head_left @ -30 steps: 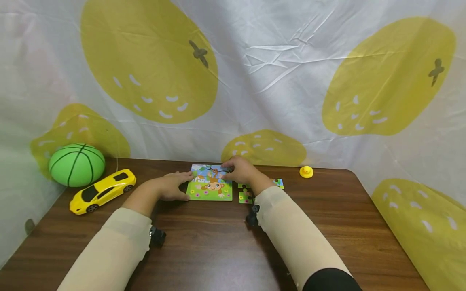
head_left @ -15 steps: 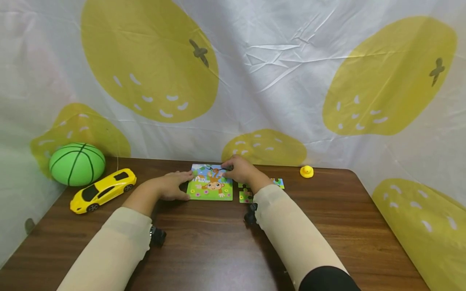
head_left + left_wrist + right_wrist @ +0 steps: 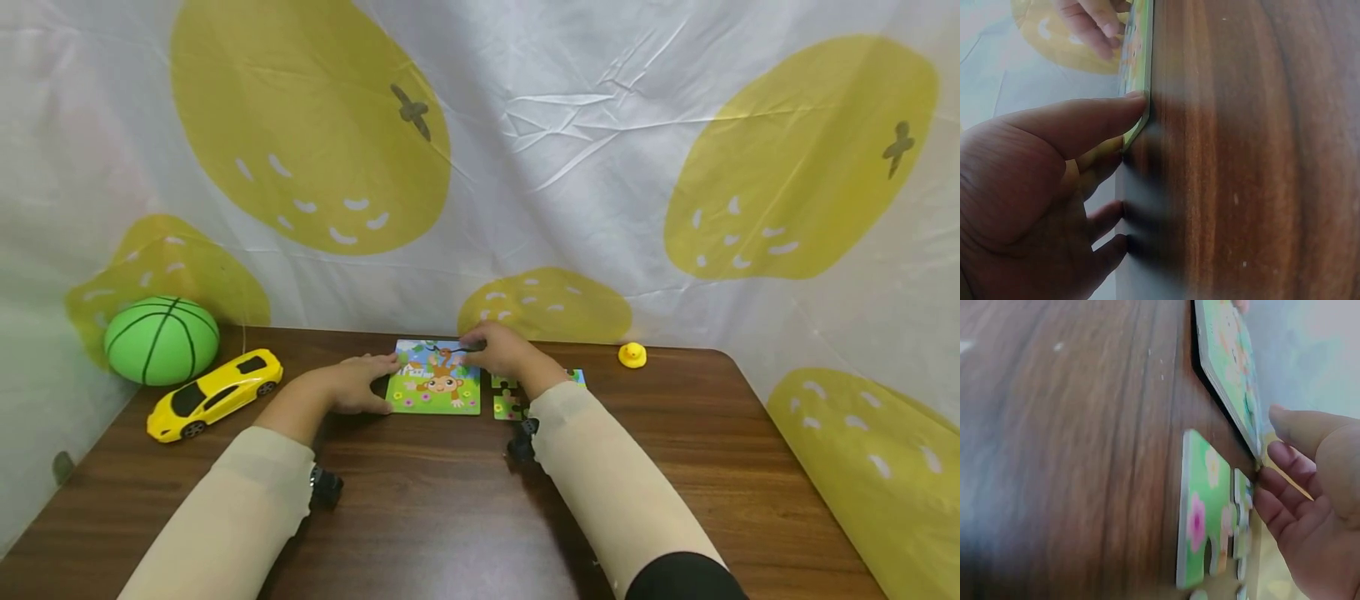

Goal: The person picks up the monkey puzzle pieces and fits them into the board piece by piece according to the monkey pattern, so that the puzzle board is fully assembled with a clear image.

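A square monkey picture puzzle point(image 3: 442, 392) lies near the back of the brown table, with blue sky above green grass in its picture. At its left side rests my left hand point(image 3: 348, 385). In the left wrist view the thumb point(image 3: 1104, 122) touches the board's near corner, and the other fingers spread along the side and down to the table. My right hand point(image 3: 498, 348) is at the far right corner, thumb over the picture's edge. In the right wrist view its fingertips point(image 3: 1266, 478) are right at the board's edge, apart from the thumb. Loose jigsaw pieces point(image 3: 506, 406) lie partly hidden under the right wrist.
A green ball point(image 3: 161, 342) and a yellow toy car point(image 3: 216, 396) stand at the left of the wooden table point(image 3: 435, 500). To the right, by the back edge, sits a small yellow duck point(image 3: 632, 356). A fruit-printed white curtain point(image 3: 540, 183) hangs behind.
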Available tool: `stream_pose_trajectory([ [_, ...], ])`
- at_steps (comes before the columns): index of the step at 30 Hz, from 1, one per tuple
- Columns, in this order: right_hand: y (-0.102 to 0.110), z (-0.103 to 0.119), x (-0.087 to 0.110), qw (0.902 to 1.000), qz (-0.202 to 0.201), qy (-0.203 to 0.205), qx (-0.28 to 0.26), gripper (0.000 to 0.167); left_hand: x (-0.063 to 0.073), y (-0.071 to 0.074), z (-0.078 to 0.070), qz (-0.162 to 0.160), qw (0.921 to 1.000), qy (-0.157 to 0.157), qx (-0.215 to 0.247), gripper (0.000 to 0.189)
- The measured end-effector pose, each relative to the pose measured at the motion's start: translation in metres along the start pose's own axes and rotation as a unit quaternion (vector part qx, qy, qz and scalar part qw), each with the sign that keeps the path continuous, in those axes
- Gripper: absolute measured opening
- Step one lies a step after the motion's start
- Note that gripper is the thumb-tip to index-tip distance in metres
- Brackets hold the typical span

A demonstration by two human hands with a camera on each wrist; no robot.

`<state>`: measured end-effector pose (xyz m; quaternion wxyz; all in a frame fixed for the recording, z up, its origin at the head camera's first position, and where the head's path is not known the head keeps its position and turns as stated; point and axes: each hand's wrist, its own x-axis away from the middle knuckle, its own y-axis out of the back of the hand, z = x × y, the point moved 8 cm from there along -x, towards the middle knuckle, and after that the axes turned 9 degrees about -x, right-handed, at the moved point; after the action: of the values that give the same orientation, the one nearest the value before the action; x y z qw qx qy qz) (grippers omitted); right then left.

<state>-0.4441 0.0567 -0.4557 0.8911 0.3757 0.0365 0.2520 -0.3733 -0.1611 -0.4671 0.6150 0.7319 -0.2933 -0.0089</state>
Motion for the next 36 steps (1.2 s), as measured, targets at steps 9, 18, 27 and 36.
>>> stream_pose_trajectory([
  [9, 0.020, -0.004, 0.025, 0.9992, -0.022, 0.021, -0.024, 0.044, 0.000, -0.001, 0.000, -0.003, 1.0000, -0.001, -0.002, 0.083],
  [18, 0.037, -0.024, 0.050, 0.9983, -0.046, 0.022, -0.029, 0.042, 0.001, -0.001, -0.001, -0.007, 1.0000, -0.005, 0.002, 0.083],
  [27, 0.038, -0.045, 0.061, 0.9979, -0.043, -0.014, -0.047, 0.040, -0.001, -0.002, 0.002, -0.004, 1.0000, -0.002, 0.004, 0.084],
  [36, 0.035, -0.051, 0.060, 0.9976, -0.023, -0.030, -0.057, 0.042, 0.001, -0.002, 0.002, -0.005, 1.0000, -0.001, 0.004, 0.083],
])
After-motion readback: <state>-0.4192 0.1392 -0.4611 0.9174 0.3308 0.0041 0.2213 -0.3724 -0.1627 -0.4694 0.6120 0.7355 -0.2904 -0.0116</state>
